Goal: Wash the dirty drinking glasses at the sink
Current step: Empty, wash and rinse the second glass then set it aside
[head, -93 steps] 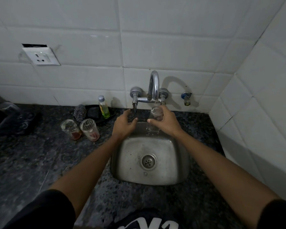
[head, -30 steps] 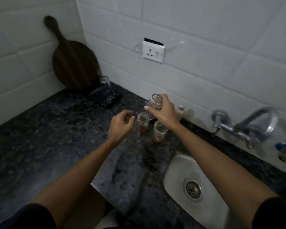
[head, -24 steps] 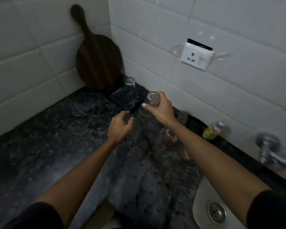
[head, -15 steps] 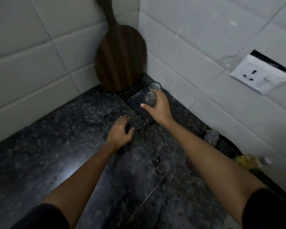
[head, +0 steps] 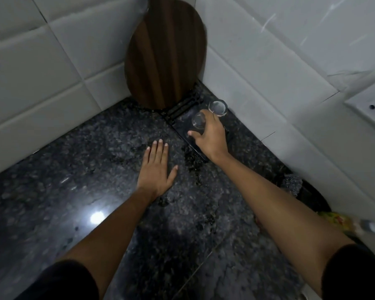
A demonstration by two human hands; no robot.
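Note:
My right hand (head: 210, 137) grips a clear drinking glass (head: 198, 122) from above and holds it upside down on a black tray (head: 182, 124) in the counter's far corner. A second clear glass (head: 218, 107) stands on the same tray just behind it, touching my knuckles. My left hand (head: 156, 167) lies flat on the dark granite counter (head: 95, 169), fingers straight, a little to the left of the tray. The sink and the dirty glasses are out of view.
A round wooden cutting board (head: 165, 53) leans in the tiled corner behind the tray. A wall socket (head: 370, 109) sits at the right edge. A scrubber (head: 292, 182), a black dish (head: 312, 198) and a blurred soap bottle (head: 342, 221) lie behind my right forearm.
The view swung left from the sink to the corner. My right hand carried the glass to the black tray and lowered it beside the other glass. My left hand flattened onto the counter.

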